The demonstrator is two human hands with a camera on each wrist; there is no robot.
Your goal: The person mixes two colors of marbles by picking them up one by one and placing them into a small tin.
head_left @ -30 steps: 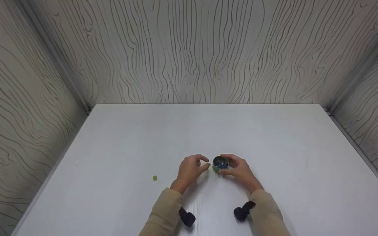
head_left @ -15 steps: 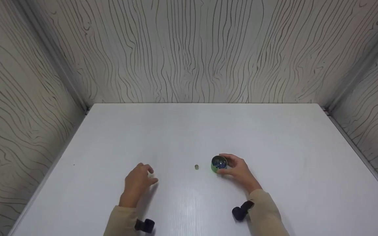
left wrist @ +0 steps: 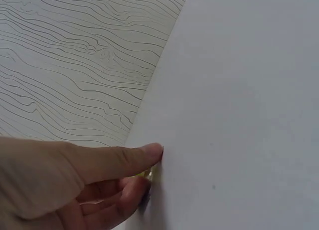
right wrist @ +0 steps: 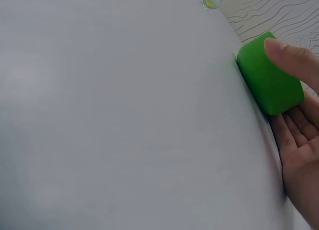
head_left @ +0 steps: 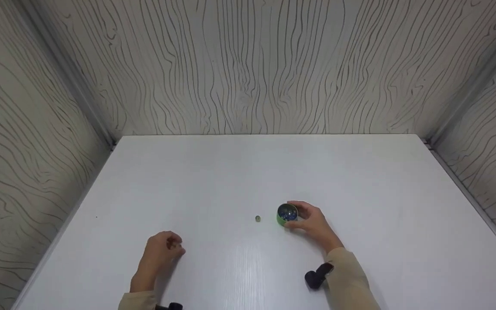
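In the head view my left hand [head_left: 157, 258] is low over the left part of the white table. Its thumb and fingers pinch a small yellow-green marble [left wrist: 144, 174], mostly covered by the fingertips in the left wrist view. My right hand [head_left: 314, 221] holds a small green cup [right wrist: 271, 75] at its side, thumb on the near wall and fingers behind. The cup stands upright on the table with several dark blue, shiny marbles [head_left: 287, 213] inside. Just left of it lies a clear marble [head_left: 258, 218] with a yellow-green core [right wrist: 211, 1].
The white tabletop [head_left: 230, 172] extends around both hands. Walls with a wood-grain line pattern [head_left: 243, 64] rise at the back and on both sides. A black wrist camera [head_left: 315, 279] sits by the right sleeve.
My left hand has let go of the clear marble left of the cup, moved left and toward me, and picked up the yellow-green marble from the table. The right hand and cup stay put.
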